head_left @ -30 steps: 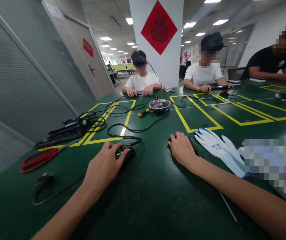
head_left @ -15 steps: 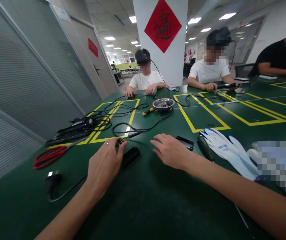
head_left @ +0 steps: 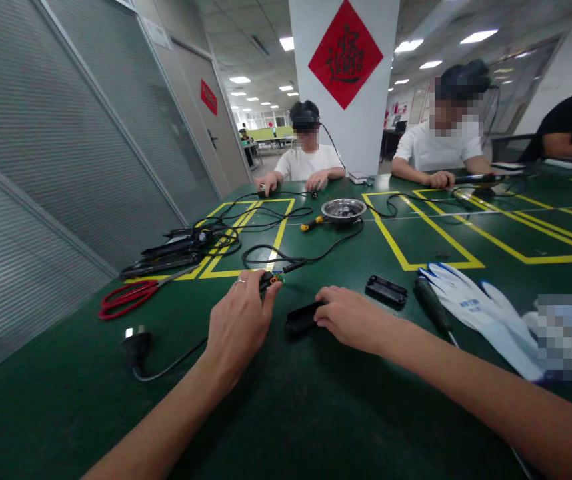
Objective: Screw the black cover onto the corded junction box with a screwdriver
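Observation:
My left hand [head_left: 243, 310] is closed on a small circuit part [head_left: 273, 280] with orange and green bits, joined to a black cable [head_left: 311, 259]. Just right of it, my right hand [head_left: 346, 313] grips the right end of a black plastic casing [head_left: 300, 320] lying on the green table. A second black casing half [head_left: 386, 291], hollow side up, rests beyond my right hand. From under my left hand a cord runs left to a black power plug [head_left: 136, 347].
Red-handled scissors [head_left: 129, 299] and black tools [head_left: 171, 252] lie left. A metal bowl [head_left: 344, 211] and a yellow-black handled tool [head_left: 311, 224] are ahead. At right are a screwdriver [head_left: 431, 303] and white gloves [head_left: 476, 310]. People sit across the table.
My right hand has moved left and down onto the black casing and taken hold of its end. My left hand still holds the circuit part. The view has shifted slightly left.

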`<state>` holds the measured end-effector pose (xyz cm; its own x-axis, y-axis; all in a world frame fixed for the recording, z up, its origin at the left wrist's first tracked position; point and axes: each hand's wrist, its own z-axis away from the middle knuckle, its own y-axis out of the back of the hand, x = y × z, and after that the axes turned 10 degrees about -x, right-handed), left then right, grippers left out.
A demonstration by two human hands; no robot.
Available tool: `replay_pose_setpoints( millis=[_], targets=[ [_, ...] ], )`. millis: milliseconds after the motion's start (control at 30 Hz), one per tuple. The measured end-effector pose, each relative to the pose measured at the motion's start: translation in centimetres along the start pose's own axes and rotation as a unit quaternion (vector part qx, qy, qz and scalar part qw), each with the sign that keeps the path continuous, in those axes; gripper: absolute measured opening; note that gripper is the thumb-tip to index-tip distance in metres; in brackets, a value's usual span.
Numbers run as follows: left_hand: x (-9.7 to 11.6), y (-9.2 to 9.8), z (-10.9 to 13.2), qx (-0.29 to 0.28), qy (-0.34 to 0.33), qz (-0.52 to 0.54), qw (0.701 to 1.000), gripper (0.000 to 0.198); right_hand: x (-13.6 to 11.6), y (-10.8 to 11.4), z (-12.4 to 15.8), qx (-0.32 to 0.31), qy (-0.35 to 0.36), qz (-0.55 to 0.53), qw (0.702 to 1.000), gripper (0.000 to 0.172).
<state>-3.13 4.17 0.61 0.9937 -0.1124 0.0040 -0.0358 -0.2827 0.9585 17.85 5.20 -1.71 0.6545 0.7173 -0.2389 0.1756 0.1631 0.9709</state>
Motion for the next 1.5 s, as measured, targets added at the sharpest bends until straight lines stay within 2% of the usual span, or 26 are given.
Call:
replay_pose_setpoints(
  millis=[100,200,367,433,533,600,667,800,967,1100,1267,1500],
  targets=[
    [0.4,0.4,0.4,0.001,-0.020,0.014,1.000,0.034,-0.2,0.9,4.6,-0.004,-0.047,-0.027,0.999,0.017],
    [0.9,0.6,0.8,-0.008,-0.041,0.032,0.999,0.035,-0.9,0.8,7.8,0.006,-0.087,-0.056,0.995,0.019],
    [1.5,0.4,1.2,-0.034,-0.077,0.061,0.995,0.034,-1.5,0.1,8.7,-0.017,-0.114,-0.122,0.986,0.018],
    [1.7,0.2,1.4,-0.048,-0.101,0.076,0.991,0.033,-1.1,0.1,8.6,0.027,-0.111,-0.112,0.987,0.023],
    [2.0,0.0,1.8,-0.089,-0.165,0.100,0.977,0.032,-0.1,-0.2,8.8,0.152,-0.098,-0.056,0.982,0.030],
    [2.4,-0.1,2.1,-0.123,-0.212,0.123,0.962,0.032,0.3,-0.6,8.9,0.185,-0.087,-0.016,0.979,0.040],
    [3.0,-0.1,2.6,-0.152,-0.253,0.150,0.944,0.033,0.5,-1.2,8.7,0.164,-0.069,-0.007,0.984,0.047],
    [3.8,-0.2,3.3,-0.204,-0.301,0.191,0.912,0.039,0.2,-2.1,8.0,0.140,-0.053,-0.045,0.988,0.032],
    [3.7,-0.5,3.6,-0.229,-0.301,0.192,0.906,0.072,0.1,-2.2,8.1,0.162,-0.070,-0.053,0.983,0.026],
    [3.4,-0.4,3.4,-0.234,-0.303,0.172,0.907,0.062,0.1,-2.2,8.9,0.142,-0.094,-0.057,0.984,0.026],
    [3.5,-0.1,3.2,-0.247,-0.325,0.146,0.901,0.044,-0.1,-2.3,9.3,0.085,-0.096,-0.064,0.990,0.027],
    [3.8,0.1,3.4,-0.240,-0.352,0.144,0.893,0.044,-0.2,-2.2,9.6,0.055,-0.110,0.000,0.992,0.032]
  ],
)
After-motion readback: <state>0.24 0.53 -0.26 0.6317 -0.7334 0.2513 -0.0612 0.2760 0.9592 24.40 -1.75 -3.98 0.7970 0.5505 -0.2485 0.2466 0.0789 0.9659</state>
